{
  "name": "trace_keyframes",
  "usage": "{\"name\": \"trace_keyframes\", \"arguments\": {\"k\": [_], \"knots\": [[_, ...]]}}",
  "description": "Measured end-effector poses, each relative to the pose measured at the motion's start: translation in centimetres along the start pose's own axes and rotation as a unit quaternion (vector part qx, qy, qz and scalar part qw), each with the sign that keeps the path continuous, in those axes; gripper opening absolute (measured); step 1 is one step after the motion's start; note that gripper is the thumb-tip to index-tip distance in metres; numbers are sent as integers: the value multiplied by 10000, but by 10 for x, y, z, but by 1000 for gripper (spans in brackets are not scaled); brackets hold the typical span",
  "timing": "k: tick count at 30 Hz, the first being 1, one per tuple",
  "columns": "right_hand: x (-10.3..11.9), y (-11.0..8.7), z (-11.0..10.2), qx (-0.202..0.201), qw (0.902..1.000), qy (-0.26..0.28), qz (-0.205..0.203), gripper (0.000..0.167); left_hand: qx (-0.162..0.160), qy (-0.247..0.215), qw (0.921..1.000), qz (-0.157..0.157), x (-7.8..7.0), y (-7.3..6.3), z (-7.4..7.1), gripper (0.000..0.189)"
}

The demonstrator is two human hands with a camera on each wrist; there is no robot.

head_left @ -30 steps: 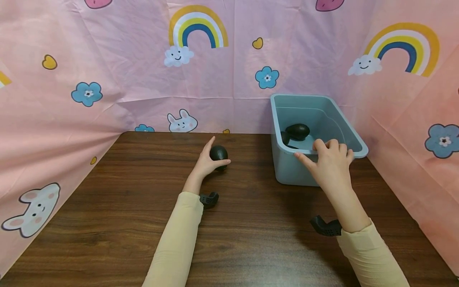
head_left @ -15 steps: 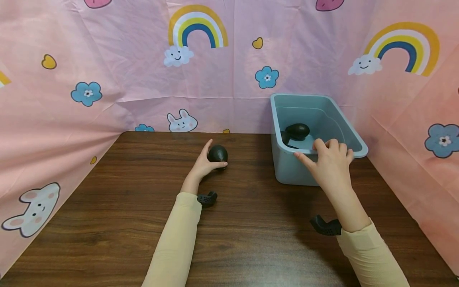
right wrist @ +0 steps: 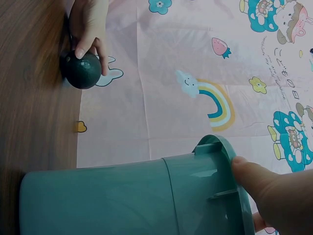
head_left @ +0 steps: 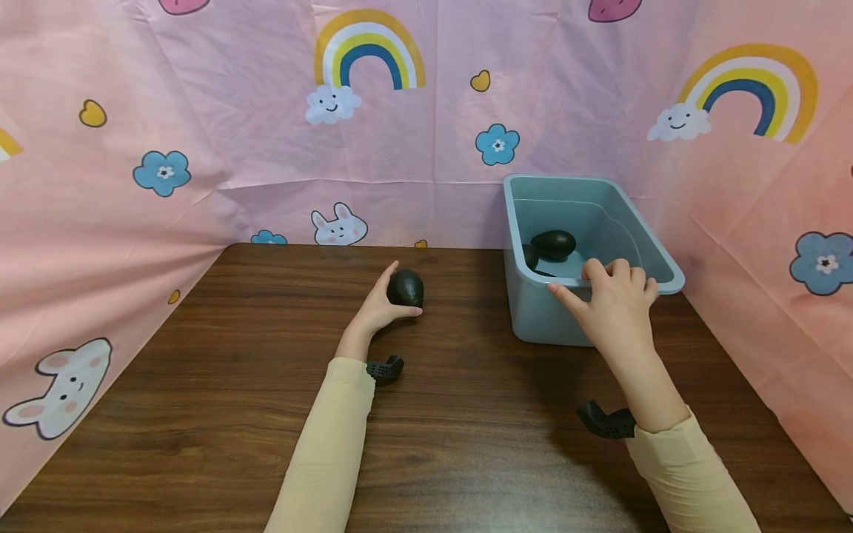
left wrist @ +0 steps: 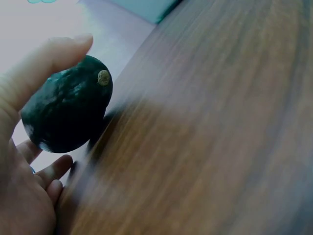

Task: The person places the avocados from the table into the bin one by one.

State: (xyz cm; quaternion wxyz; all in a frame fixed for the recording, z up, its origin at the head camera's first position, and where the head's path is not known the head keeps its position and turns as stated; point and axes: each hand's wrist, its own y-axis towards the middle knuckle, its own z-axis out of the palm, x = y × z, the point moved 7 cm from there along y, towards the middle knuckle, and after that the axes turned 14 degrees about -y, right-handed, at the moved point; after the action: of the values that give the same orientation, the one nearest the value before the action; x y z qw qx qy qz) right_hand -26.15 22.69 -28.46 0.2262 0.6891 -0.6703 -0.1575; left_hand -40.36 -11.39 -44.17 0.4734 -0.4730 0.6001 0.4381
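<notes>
A dark green avocado (head_left: 405, 289) with a tan stem scar sits at the left hand (head_left: 377, 311), over the table's back middle. In the left wrist view, the thumb (left wrist: 58, 55) lies along one side of the avocado, and fingers reach round the other. Whether the avocado touches the table is hard to tell. On the right, the right hand (head_left: 616, 303) grips the near rim of a blue-grey plastic bin (head_left: 560, 314), thumb outside and fingers over the edge. Inside the bin lie an avocado (head_left: 554, 244) and another (head_left: 529, 256) partly hidden by the wall.
The brown wooden table (head_left: 266, 414) runs to a pink printed cloth (head_left: 266, 148) hung at the back and sides. The bin stands at the back right, near the cloth. A black wrist mount (head_left: 386, 370) sits on each forearm.
The left hand's thumb has shifted down and closer round the near side of the avocado, which has turned slightly. The right hand and the bin stay in place.
</notes>
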Motion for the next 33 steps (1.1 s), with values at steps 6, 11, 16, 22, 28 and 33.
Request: {"name": "trace_keyframes", "arguments": {"k": [6,11,16,22,28,33], "knots": [[0,0,0,-13,10000,7,-5,54,28,57,10000,0,0,0,0,110],[0,0,0,-44,10000,-1,-15,54,11,73,10000,2,-1,-2,0,109],[0,0,0,-37,10000,-9,-12,54,-32,235,9997,11,-1,-3,-1,103],[0,0,0,20,10000,-20,12,54,-155,451,9989,19,-1,-3,-1,100],[0,0,0,21,10000,-36,1,55,-202,569,9982,-1,1,-1,-2,98],[0,0,0,7,10000,-33,-15,55,-279,622,9977,7,0,-2,-3,94]]}}
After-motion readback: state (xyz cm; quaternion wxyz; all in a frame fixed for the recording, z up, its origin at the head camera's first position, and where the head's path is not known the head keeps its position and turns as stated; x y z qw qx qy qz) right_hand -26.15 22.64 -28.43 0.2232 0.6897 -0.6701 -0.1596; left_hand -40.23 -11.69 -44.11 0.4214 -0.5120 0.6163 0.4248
